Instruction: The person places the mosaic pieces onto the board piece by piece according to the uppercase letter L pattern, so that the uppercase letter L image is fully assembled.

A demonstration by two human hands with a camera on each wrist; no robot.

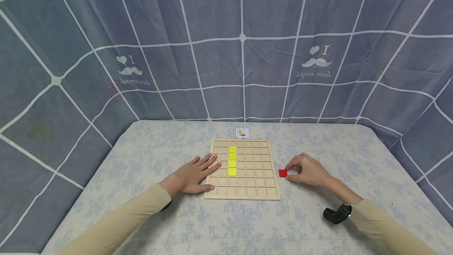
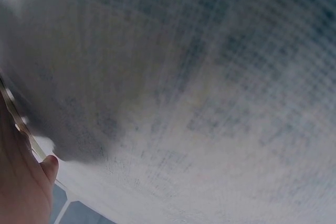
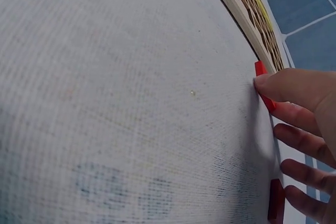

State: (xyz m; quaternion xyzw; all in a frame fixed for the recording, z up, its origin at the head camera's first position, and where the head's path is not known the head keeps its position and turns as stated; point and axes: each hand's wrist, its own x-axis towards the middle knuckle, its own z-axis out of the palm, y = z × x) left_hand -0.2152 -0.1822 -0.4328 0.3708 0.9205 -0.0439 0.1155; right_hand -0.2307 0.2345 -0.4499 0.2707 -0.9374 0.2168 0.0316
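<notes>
A light wooden grid board (image 1: 244,197) lies on the table, with several yellow square tiles (image 1: 232,161) lined up in one column left of its middle. My left hand (image 1: 198,174) rests with spread fingers over the board's left edge. At the right of the board, my right hand (image 1: 308,170) pinches a red square tile (image 1: 283,173) between thumb and fingers, just off the board's right edge. In the right wrist view, a second red tile (image 3: 276,203) lies on the cloth below the hand's other fingers; the head view does not show it.
Behind the board lies a small printed grid card (image 1: 242,133) with yellow and red marks. A pale floral cloth (image 1: 226,227) covers the table. Grey-blue curtains (image 1: 219,66) with white lines enclose the back and sides.
</notes>
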